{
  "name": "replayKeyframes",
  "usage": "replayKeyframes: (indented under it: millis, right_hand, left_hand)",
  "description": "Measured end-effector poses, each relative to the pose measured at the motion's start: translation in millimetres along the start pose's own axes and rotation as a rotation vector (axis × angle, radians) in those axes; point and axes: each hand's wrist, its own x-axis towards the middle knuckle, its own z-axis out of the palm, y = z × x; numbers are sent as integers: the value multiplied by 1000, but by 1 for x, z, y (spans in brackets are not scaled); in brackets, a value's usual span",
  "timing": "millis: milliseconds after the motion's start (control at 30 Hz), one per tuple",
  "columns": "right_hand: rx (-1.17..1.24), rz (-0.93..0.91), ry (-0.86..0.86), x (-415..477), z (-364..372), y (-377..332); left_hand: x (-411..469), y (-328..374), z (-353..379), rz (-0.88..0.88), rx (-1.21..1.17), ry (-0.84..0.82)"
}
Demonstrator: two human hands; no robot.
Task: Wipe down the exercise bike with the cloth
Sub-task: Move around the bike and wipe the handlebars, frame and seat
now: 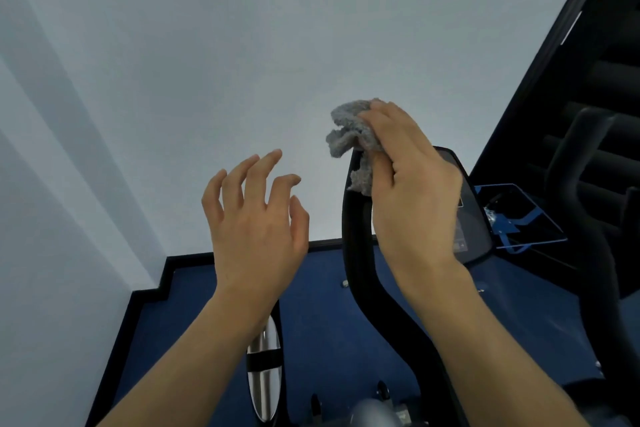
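Note:
My right hand (412, 184) grips a crumpled grey cloth (349, 130) and presses it on the top end of the exercise bike's black left handlebar (360, 253). The bike's dark console screen (471, 215) sits just behind that hand, partly hidden by it. My left hand (256, 215) hovers in the air to the left of the handlebar, fingers spread, holding nothing. A second black handlebar (595, 218) curves up at the right. A silver handle with a black band (265, 367) shows below my left wrist.
A white wall (173, 62) fills the upper view, with a black skirting along a dark blue floor (322, 322). A dark panel runs up the right edge. A blue-framed tray (519, 215) sits beside the console.

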Motion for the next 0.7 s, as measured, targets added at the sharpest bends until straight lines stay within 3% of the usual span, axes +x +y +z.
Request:
replayKeyframes:
  millis: [133, 267, 500, 567, 700]
  right_hand:
    - [4, 22, 2, 0, 8, 6]
    - [-141, -46, 60, -16, 10, 13]
    - [-126, -71, 58, -34, 7, 22]
    - [-108, -47, 2, -44, 3, 24]
    - [-33, 121, -266, -72, -16, 22]
  left_hand:
    - [1, 0, 1, 2, -5, -2]
    - [0, 0, 0, 8, -16, 13]
    - [0, -3, 3, 7, -35, 32]
    - [1, -2, 3, -2, -37, 14]
    - [1, 1, -5, -22, -45, -64]
